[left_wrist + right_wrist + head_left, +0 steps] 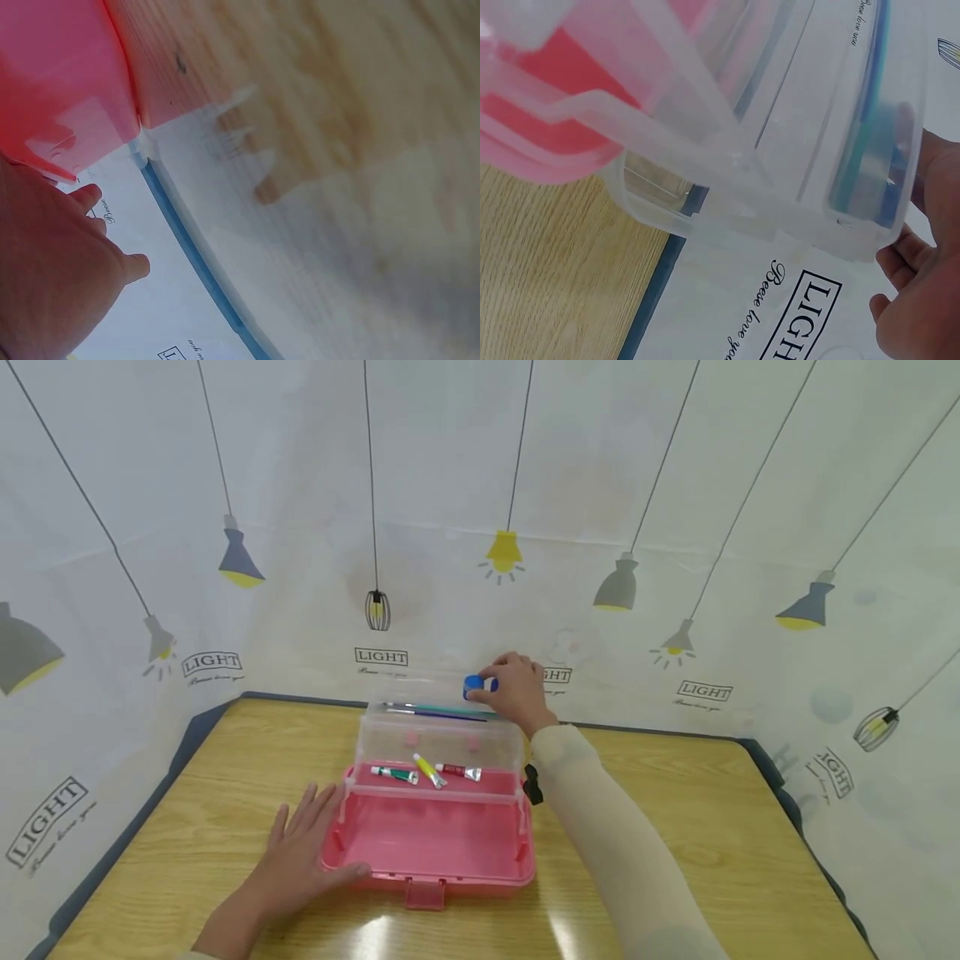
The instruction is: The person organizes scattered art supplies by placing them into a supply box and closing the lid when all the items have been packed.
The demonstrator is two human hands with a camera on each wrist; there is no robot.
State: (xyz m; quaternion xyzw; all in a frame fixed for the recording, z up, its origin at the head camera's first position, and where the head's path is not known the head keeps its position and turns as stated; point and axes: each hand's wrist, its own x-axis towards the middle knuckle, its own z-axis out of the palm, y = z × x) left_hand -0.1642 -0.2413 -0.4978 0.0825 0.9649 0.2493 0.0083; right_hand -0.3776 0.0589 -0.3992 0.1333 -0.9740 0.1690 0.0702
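Note:
A pink box (427, 887) stands unfolded, with clear stepped trays (442, 752) raised at its back. My right hand (517, 689) pinches a small blue-capped pot (472, 683) over the right end of the top tray. A second blue spot shows between its fingers. In the right wrist view, blue shows through the clear tray wall beside my right hand (919, 292). My left hand (303, 847) lies with spread fingers along the box's left side, thumb over the front rim. Fingers of the left hand (60, 255) extend past the pink wall in the left wrist view.
Green (395, 774), yellow (429, 771) and red (459, 772) paint tubes lie in the lower tray. Slim brushes (438, 713) lie in the top tray. The wooden table (652, 827) meets a lamp-printed sheet (450, 527) behind the box.

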